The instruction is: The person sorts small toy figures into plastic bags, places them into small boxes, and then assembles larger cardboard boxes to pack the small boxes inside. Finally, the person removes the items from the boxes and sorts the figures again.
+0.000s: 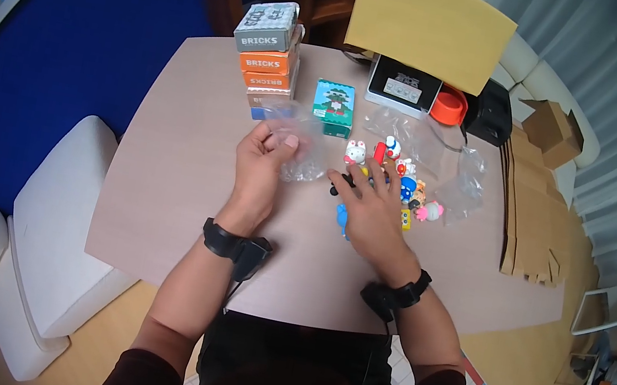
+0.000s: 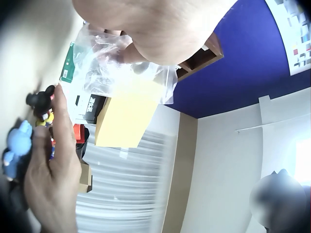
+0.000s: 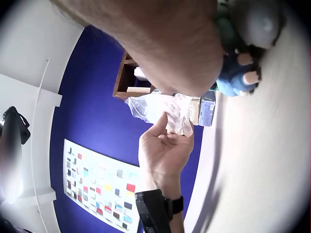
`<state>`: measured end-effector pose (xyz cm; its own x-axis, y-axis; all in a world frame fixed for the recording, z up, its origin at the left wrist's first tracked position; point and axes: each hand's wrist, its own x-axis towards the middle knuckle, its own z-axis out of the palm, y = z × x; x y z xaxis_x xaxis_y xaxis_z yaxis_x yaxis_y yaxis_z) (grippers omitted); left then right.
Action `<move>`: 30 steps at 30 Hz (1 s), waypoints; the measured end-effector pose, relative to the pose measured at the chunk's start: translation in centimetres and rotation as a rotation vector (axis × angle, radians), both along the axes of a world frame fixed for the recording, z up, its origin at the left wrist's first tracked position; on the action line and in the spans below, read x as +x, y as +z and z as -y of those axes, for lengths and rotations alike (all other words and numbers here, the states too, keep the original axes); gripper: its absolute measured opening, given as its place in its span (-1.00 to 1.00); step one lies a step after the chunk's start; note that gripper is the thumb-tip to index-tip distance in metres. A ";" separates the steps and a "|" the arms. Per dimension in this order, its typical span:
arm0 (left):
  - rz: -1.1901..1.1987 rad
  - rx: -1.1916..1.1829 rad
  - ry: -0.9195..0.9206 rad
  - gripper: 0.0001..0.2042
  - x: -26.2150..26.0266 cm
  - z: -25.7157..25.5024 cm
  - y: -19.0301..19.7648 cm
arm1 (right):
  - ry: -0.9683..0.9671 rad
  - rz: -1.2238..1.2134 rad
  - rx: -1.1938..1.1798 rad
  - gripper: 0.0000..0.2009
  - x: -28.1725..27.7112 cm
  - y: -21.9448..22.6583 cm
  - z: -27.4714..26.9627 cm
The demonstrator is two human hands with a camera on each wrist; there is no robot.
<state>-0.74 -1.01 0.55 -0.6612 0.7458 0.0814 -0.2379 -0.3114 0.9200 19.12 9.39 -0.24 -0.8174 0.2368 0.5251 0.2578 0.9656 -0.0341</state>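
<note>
- We see a pale table (image 1: 165, 169) before a deep blue wall (image 1: 106, 36).
- Our left hand (image 1: 254, 178) pinches a crinkled clear bag (image 1: 303, 161) between thumb and fingers.
- Our right hand (image 1: 377, 219), fingers spread, reaches over small toy figures (image 1: 407, 189) clustered to the bag's right.
- We judge the limp bag could fold closed or slip, since its plastic is thin and only one hand grips it.
- Those spread fingers could scatter the cluster; the pink figure (image 1: 431, 211) at its right edge and the blue figure (image 1: 342, 219) nearer us seem easiest to bump.
- Behind the bag, the green box (image 1: 333, 107) and tall box stack (image 1: 266, 63) could be knocked by a wide swing.
- Loose clear bags (image 1: 466, 185) crowd the far right, beside flattened cardboard (image 1: 536, 222).
</note>
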 end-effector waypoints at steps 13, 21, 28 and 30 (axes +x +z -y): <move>-0.128 -0.126 -0.111 -0.74 0.7 0.1 0.4 | 0.022 -0.168 -0.246 -0.70 0.0 0.5 0.1; -0.045 -0.154 -0.288 -0.66 1.8 0.5 1.9 | -0.020 -0.674 -1.219 -0.73 2.0 2.5 -0.8; -0.381 -0.325 -0.421 -0.61 2.4 0.6 1.4 | 0.228 -0.890 -1.419 -0.70 2.8 2.6 -2.0; -0.449 -0.392 -0.448 -0.59 2.6 0.7 1.6 | 0.165 -0.836 -1.487 -0.72 2.9 2.8 -1.5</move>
